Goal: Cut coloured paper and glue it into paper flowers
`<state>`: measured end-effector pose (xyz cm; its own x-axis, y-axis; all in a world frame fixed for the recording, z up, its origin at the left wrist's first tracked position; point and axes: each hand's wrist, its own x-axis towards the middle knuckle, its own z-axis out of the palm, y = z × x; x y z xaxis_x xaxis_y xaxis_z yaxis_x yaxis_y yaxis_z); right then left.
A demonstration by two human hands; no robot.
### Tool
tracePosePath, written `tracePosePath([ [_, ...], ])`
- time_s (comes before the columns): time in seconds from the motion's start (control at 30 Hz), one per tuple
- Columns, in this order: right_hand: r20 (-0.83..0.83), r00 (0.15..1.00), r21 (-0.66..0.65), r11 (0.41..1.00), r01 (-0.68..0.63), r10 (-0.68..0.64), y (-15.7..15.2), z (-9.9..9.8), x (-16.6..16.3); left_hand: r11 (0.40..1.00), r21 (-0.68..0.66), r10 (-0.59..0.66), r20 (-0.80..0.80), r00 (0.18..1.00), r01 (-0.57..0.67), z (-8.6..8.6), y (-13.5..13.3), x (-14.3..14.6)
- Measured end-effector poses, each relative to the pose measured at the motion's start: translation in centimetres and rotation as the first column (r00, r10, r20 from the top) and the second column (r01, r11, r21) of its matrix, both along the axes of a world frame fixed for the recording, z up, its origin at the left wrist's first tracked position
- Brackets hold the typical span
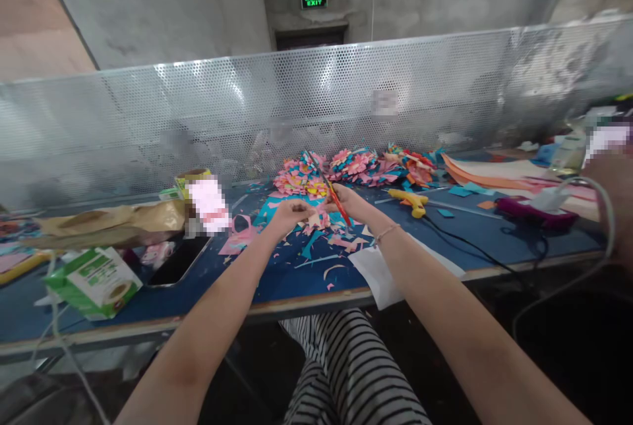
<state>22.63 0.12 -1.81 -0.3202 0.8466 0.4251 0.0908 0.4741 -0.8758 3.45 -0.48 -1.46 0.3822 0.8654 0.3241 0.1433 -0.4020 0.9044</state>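
My right hand [346, 202] is closed around a pair of scissors with red handles [340, 204], whose dark blades slant up to the left. Close beside it, my left hand [291, 213] is pinched at the edge of a small pale piece of paper [314, 219]. Pink and blue paper scraps [316, 244] lie under and around both hands. Just behind them sits a pile of pink, blue and yellow paper flowers [299, 178]. My fingers partly hide the pale piece, so its shape is unclear.
A yellow glue gun [409, 201] with a black cord lies to the right, near a purple power strip [537, 213]. White paper [380, 273] overhangs the table edge. At left are a phone [180, 260], a green box [93, 283] and brown wrapping [113, 221]. A perforated metal panel [297, 95] stands behind.
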Motion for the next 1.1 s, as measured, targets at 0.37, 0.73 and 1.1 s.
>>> tracePosePath([
  [0.37, 0.197, 0.902, 0.073, 0.923, 0.378, -0.385, 1.1, -0.1, 0.9, 0.994, -0.006, 0.105, 0.082, 0.991, -0.105, -0.1, 0.8, -0.8],
  [0.73, 0.209, 0.836, 0.23, 0.856, 0.463, -0.508, 1.5, -0.9, 0.9, 0.996, -0.029, 0.086, 0.117, 0.989, -0.083, 0.1, 0.0, -0.5],
  [1.1, -0.002, 0.995, 0.042, 0.994, 0.097, -0.097, 0.1, -0.7, -1.6, 0.995, -0.052, 0.088, 0.119, 0.989, -0.082, 0.2, -0.3, 0.0],
])
